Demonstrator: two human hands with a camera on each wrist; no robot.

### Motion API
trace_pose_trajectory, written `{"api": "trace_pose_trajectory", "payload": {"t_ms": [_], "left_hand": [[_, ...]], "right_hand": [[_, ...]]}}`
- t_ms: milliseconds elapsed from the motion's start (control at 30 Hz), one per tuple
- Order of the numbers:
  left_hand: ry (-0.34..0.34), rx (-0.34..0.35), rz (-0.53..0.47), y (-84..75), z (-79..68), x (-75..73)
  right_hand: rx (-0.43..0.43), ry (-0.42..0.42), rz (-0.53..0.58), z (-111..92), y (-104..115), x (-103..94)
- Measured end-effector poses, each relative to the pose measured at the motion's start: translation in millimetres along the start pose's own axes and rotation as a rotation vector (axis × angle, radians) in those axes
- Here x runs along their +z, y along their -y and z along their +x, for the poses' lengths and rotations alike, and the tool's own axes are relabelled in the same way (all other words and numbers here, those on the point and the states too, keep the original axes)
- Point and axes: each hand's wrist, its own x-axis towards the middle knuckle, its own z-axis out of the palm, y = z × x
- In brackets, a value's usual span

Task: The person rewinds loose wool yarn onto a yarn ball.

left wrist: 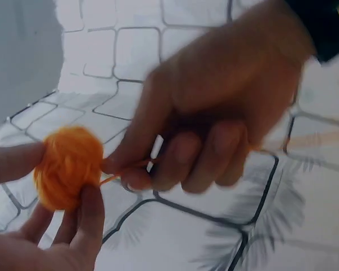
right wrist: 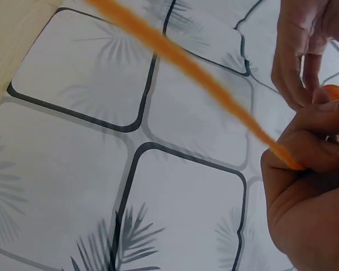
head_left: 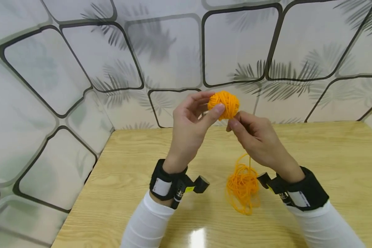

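Observation:
My left hand (head_left: 190,127) holds an orange ball of yarn (head_left: 225,104) between thumb and fingers, raised above the table. Just to the right of the ball, my right hand (head_left: 260,137) pinches the yarn strand (left wrist: 110,179) between thumb and forefinger, its other fingers curled. In the right wrist view the strand (right wrist: 198,70) runs taut into the curled fingers. From below the right hand, the yarn drops to a loose tangled heap of orange yarn (head_left: 242,184) on the table.
The pale wood table (head_left: 133,172) ends at a wall (head_left: 173,51) covered in a stone-and-leaf pattern. A similar patterned covering rises along the left side. Both wrists wear black straps (head_left: 313,189) with small cameras.

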Motion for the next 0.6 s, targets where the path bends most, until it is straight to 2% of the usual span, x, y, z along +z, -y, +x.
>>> {"api": "trace_pose_trajectory", "payload": {"t_ms": [67,167,233,333,400,467,600], "left_hand": [[-0.031,0.082,0.137,2.2,-0.1,-1.5],[-0.015,0.146,0.349,5.6,-0.8,-2.5],[0.027,0.142,0.465,6.9,-1.8,-3.1],[0.139,0.068,0.567,5.6,-4.4,-5.4],[0.238,-0.007,0.551,2.0,-5.0,-7.1],[0.339,-0.082,0.488,-4.5,-5.3,-8.3],[0.508,-0.165,0.338,-23.6,-5.1,-9.3]], "right_hand": [[0.009,0.004,-0.054,-1,6,1.3],[0.010,0.008,-0.094,-2,15,-1.1],[0.000,0.018,-0.104,-2,21,-3.7],[-0.017,0.026,-0.108,-1,27,-8.8],[-0.016,0.023,-0.109,-1,25,-13.0],[-0.014,0.014,-0.111,-2,21,-17.2],[-0.008,-0.033,-0.109,-2,12,-23.2]]}}
